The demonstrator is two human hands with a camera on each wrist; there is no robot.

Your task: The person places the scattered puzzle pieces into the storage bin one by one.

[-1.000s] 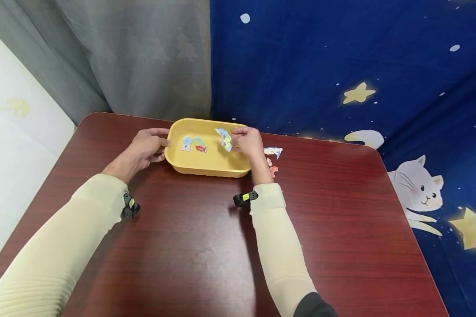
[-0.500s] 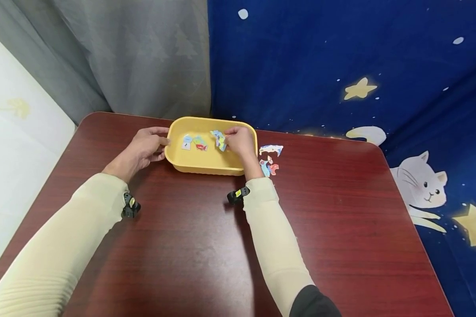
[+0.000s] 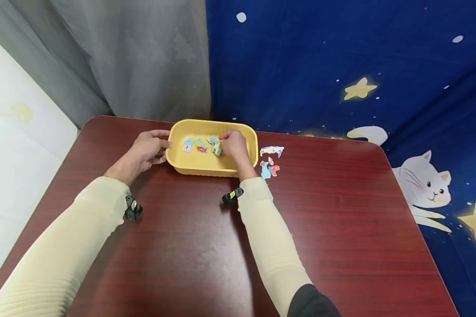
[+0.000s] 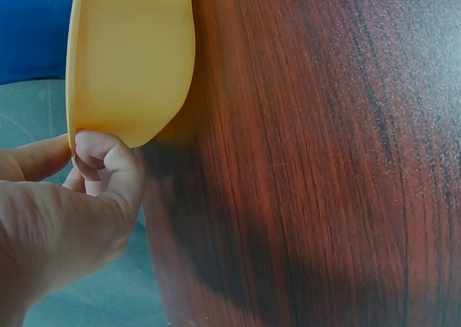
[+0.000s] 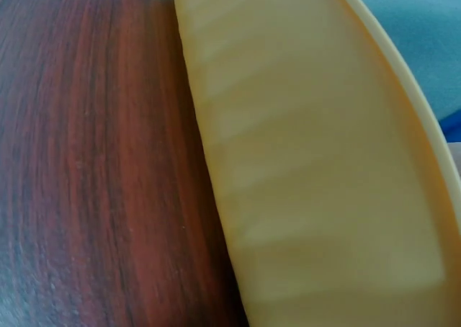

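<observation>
A yellow plastic bin (image 3: pixel 212 172) stands near the table's back edge. My left hand (image 3: pixel 146 149) grips its left end. In the left wrist view, thumb and fingers close round the rim (image 4: pixel 70 68). Reaching inside over the front wall, my right hand (image 3: pixel 235 144) pinches a small blue, yellow and purple flat cutout (image 3: pixel 216 148) low over the bin floor. Left of it lie a green and red cutout (image 3: pixel 201 146) and a blue and white one (image 3: pixel 187 144). The right wrist view shows mostly the bin's ribbed outer wall (image 5: pixel 310 140), which hides the fingers.
Right of the bin, a white and blue cutout (image 3: pixel 272 151) lies on the dark red wooden table (image 3: pixel 333 211). Red and light blue cutouts (image 3: pixel 265 170) lie just in front of it. Behind the table hang a grey curtain (image 3: pixel 150 57) and a blue star-patterned one (image 3: pixel 301 66).
My right hand has moved left and down into the bin with its cutout, toward the cutouts there. The light blue cutout outside has come into view. My left hand keeps its grip.
</observation>
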